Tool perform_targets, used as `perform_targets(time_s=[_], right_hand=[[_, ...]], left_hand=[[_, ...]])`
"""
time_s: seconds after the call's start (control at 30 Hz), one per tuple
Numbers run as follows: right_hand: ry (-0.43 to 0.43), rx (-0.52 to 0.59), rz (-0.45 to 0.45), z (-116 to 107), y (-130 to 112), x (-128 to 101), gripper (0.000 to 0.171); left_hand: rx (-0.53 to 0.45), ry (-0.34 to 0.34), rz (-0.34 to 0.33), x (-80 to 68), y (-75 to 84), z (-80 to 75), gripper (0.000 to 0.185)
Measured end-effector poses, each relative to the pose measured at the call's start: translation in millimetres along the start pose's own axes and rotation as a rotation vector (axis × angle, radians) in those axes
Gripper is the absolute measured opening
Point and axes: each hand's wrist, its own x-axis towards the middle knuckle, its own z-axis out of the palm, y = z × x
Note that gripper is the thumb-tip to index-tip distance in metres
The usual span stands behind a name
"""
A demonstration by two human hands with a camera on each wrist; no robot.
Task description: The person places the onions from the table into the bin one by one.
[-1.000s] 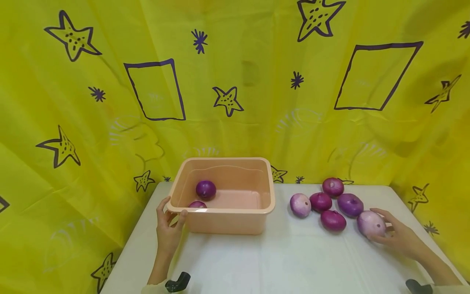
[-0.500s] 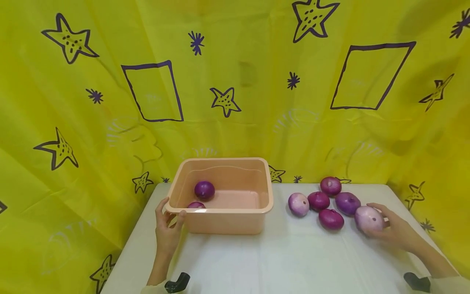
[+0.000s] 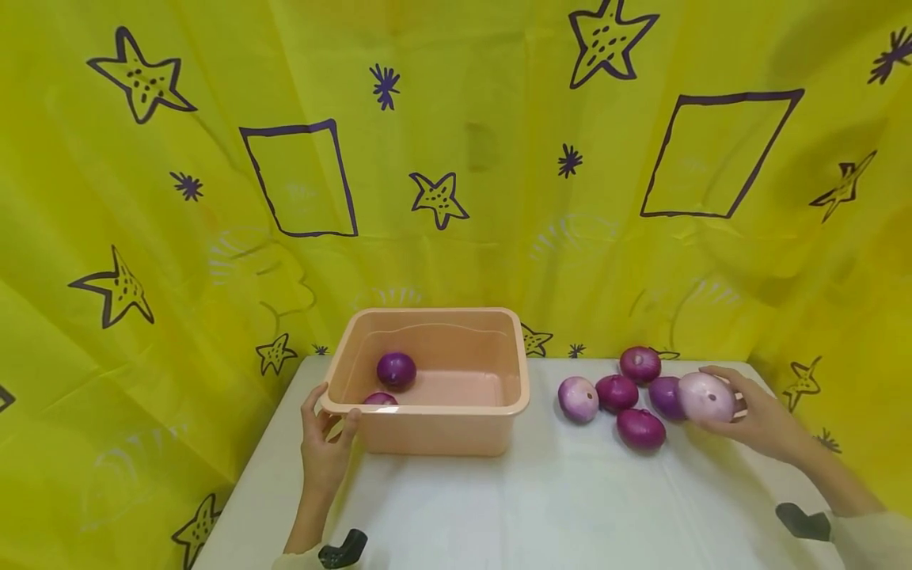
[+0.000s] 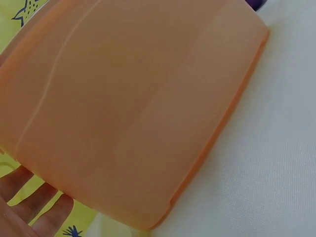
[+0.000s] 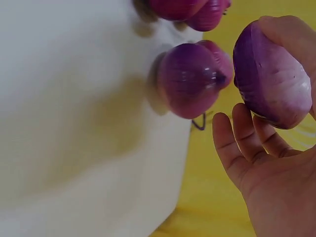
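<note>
The head camera looks forward and down over the table [image 3: 499, 507], with the tub [image 3: 435, 431] at 11 o'clock. The left wrist camera sits almost against that tub's wall [image 4: 138, 113]. The right wrist camera looks closely at the pale onion [image 5: 270, 81], which the head view shows at 2 o'clock [image 3: 705, 396].

bright, even light; soft shadows under the onions [image 5: 190, 79]; head view bows at edges; wrist views soft, slightly blurred.

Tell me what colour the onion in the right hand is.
Pale purple fading to whitish, on the round onion held by the right hand; clearest in the right wrist view.
</note>
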Motion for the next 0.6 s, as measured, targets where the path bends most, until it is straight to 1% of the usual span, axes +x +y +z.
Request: perform_targets(time_s=[0.17, 0.23, 0.33, 0.4, 0.6], right_hand=[[-0.006, 0.024, -0.007, -7.9, -16.5, 15.6, 0.078], [0.001, 0.030, -0.027, -10.2, -21.2, 22.1, 0.077], [0.008, 0.030, -0.038, -13.9, -29.3, 30.7, 0.077], [-0.003, 0.033, -0.043, -16.8, -35.2, 36.2, 0.078], [-0.032, 0.024, -0.007, -21.7, -52.2, 51.7, 0.079]], left_hand=[[-0.002, 0.008, 0.004, 0.0, -1.4, -0.1, 0.071], [-0.003, 0.009, 0.008, -0.1, -1.8, -0.1, 0.071], [-0.001, 0.008, 0.015, -0.3, -2.1, 0.2, 0.071], [0.000, 0.008, 0.018, -0.3, -2.5, 0.4, 0.071], [0.004, 0.007, 0.026, 0.1, -3.5, 0.6, 0.071]])
